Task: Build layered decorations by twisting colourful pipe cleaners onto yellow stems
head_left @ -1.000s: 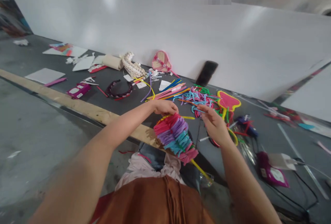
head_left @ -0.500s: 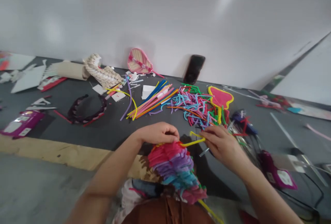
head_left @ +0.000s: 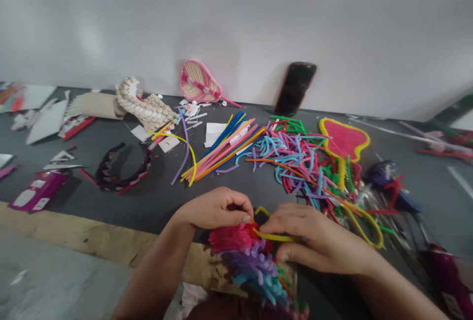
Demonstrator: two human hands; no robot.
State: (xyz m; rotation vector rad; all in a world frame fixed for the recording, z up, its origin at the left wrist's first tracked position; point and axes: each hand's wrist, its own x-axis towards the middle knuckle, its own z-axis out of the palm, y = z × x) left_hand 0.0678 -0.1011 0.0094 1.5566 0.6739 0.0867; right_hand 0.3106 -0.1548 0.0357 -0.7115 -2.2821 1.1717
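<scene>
The piece (head_left: 231,241) could be twisted or let slip, since its top edge appears to be held at one small spot only, by the thumb and index finger of the left hand (head_left: 218,209), closed in a pinch. The yellow stem (head_left: 277,237) is partly covered by the right hand (head_left: 314,236), whose thumb is parted from its fingers; whether the stem is firmly gripped cannot be told. If it is pulled too hard, the red top might be bent or a row loosened; if too slackly, a gap might be left. Stems from the pile (head_left: 291,155), spread just beyond the right hand, could be dragged along if the wrist is swung outward.

The piece is held at the front edge of the table (head_left: 148,207), partly over the brown strip (head_left: 99,239). It is made up of fuzzy stems packed close, banded pink-red, then purple, then blue, with green and orange glimpsed lower down. The rows look ragged, their ends splayed. The lower end is blurred.
</scene>
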